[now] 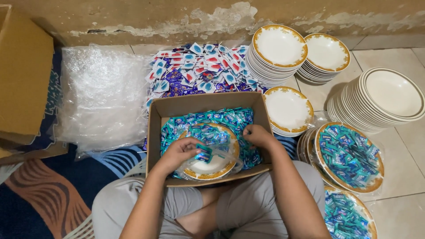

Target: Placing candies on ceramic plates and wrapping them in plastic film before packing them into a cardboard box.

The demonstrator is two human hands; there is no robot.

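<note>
Inside the cardboard box [208, 106], left hand [179, 152] pinches a teal sachet [203, 156]; right hand [258, 135] grips more sachets [230, 117].

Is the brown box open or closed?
Open. The brown cardboard box has no lid over it, so the teal sachets and gold-rimmed white plate inside show, with both hands reaching in.

Small teal sachets [212, 121] fill the open cardboard box [208, 104] at centre; the left hand [179, 152] pinches one teal sachet [203, 156]; at twelve o'clock lies a heap of red, white and blue packets [199, 71]; at four o'clock, bagged plates of teal sachets [349, 155]; at nine o'clock, clear plastic bags [102, 97] and a brown carton [24, 84].
</note>
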